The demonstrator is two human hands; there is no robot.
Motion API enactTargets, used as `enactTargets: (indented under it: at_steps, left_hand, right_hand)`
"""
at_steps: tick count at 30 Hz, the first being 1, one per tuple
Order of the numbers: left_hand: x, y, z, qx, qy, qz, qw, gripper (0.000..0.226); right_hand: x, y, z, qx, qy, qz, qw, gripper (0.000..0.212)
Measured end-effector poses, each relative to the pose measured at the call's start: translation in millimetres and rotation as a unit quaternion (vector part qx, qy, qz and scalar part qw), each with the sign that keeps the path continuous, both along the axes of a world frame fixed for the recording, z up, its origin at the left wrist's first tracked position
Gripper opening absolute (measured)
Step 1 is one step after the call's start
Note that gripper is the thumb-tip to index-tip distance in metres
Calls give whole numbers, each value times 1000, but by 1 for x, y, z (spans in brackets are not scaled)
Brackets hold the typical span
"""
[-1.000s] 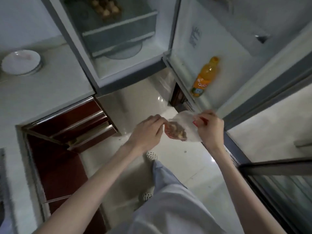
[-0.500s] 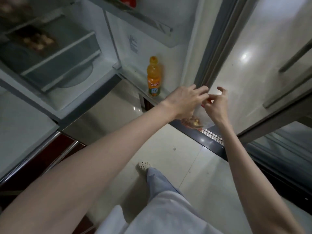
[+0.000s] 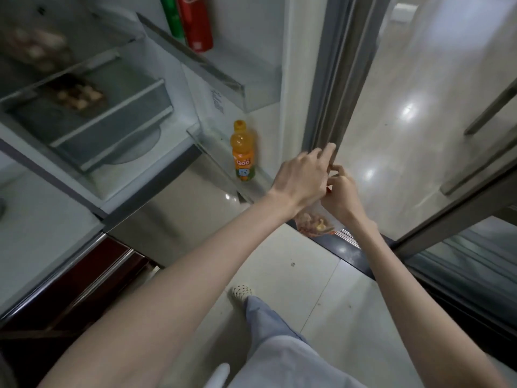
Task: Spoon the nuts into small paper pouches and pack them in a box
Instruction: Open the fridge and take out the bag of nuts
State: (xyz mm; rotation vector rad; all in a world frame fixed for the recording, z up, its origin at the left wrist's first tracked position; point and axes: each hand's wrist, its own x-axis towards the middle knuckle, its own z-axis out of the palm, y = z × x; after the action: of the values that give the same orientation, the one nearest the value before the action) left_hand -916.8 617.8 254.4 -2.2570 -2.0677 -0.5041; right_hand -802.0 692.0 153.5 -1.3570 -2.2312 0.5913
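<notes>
Both hands have lifted slightly toward the door edge since the earlier frame. Left hand (image 3: 303, 177) and right hand (image 3: 342, 196) meet, fingers curled, pinching the top of the clear bag of nuts (image 3: 316, 226), which hangs just below them, long axis vertical, right of the orange bottle (image 3: 242, 152).

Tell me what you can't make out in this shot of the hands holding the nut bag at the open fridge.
Head view only:
- Bag of nuts: its top and seal are hidden behind both hands.
- Left hand and right hand: fingertips overlap, so the exact grip is unclear.
- Red bottle and green bottle: tops cut off by the upper edge.
- Egg tray: blurred.
</notes>
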Motion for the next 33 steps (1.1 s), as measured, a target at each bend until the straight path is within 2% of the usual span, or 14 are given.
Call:
enactTargets:
  at_steps: [4,9,11,16,18,20,23,26,29,33]
  left_hand:
    - [-6,-26,0,61,-79,69,993,32]
    - [-40,-79,-12,122,-138,182,966,34]
    - [-58,-104,-19,137,-147,212,956,37]
    - [-112,-159,-35,163,-136,319,924,40]
    - [-137,-177,-37,170,-128,355,910,40]
    - [-164,-192,-38,180,-112,386,898,42]
    - [-206,-209,-37,190,-111,437,872,43]
    - [-250,-219,-37,185,-181,482,837,44]
    - [-297,-221,-33,194,-231,517,801,40]
    - [-356,-216,-31,213,-253,549,768,37]
  right_hand:
    - [-16,-36,7,43,-35,68,996,28]
    - [-59,-79,22,68,-85,201,974,34]
    - [-84,-94,27,66,-104,241,963,37]
    - [-154,-127,42,70,-74,354,930,20]
    - [-185,-136,46,52,-55,398,914,19]
    - [-221,-142,46,34,-80,430,899,16]
    - [-278,-150,46,23,-89,472,877,15]
    - [-331,-158,49,14,-88,505,859,20]
    - [-383,-159,51,13,-90,517,851,16]
    - [-445,-154,53,9,-82,532,843,19]
